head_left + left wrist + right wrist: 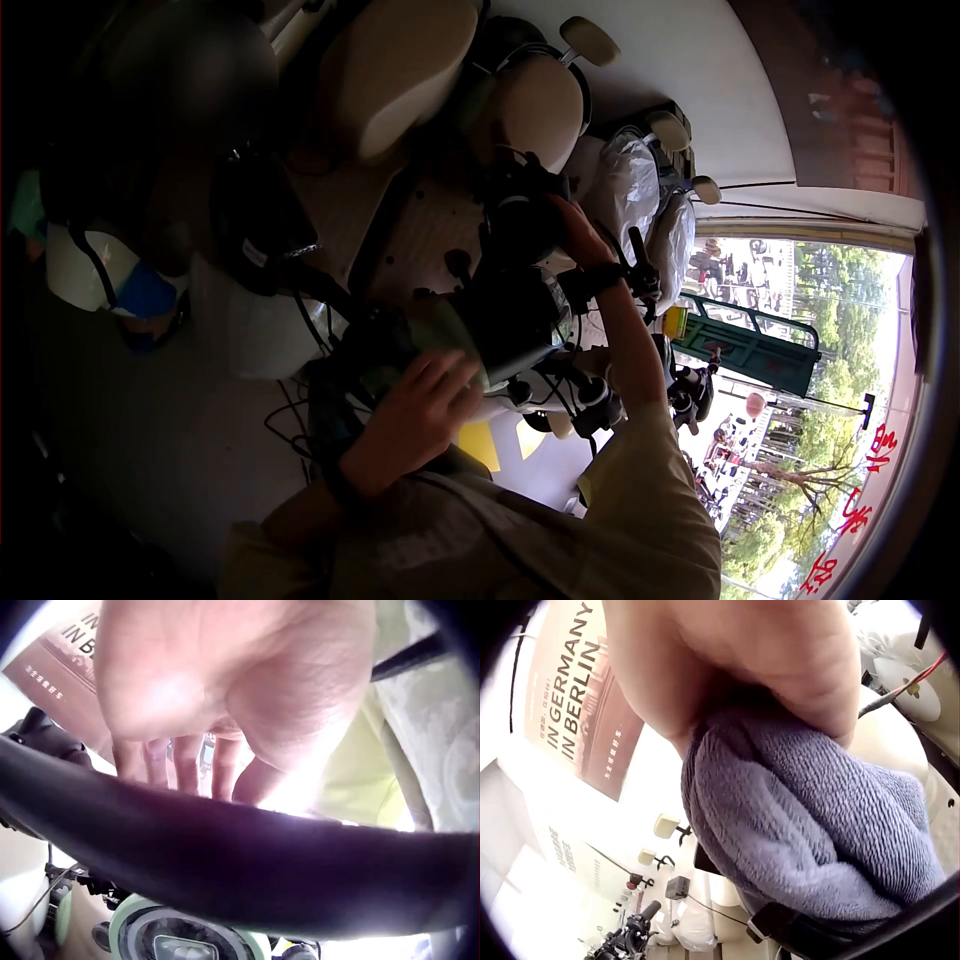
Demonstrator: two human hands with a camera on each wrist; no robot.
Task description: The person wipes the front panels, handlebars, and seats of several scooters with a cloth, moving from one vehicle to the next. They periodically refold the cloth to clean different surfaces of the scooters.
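Observation:
My right hand [580, 235] reaches out past a dark scooter front, arm stretched. In the right wrist view it grips a bunched grey-purple towel [795, 817], its fingertips hidden in the folds. My left hand [418, 415] is nearer my body, blurred, over the pale green front part of a scooter [440, 330]. Its fingers hang down loosely and hold nothing in the left wrist view, where a dark curved band [225, 855] hides their tips. A round headlamp [184, 946] with a pale green rim shows below that band. A black glossy panel [530, 325] sits between the two hands.
Beige scooter seats [400, 80] stand in a row beyond, with plastic-wrapped parts [625, 180] farther right. Handlebars and cables [590, 390] crowd the right side. Through the window, a green cart [750, 350] stands outside. A poster [589, 712] hangs on the wall.

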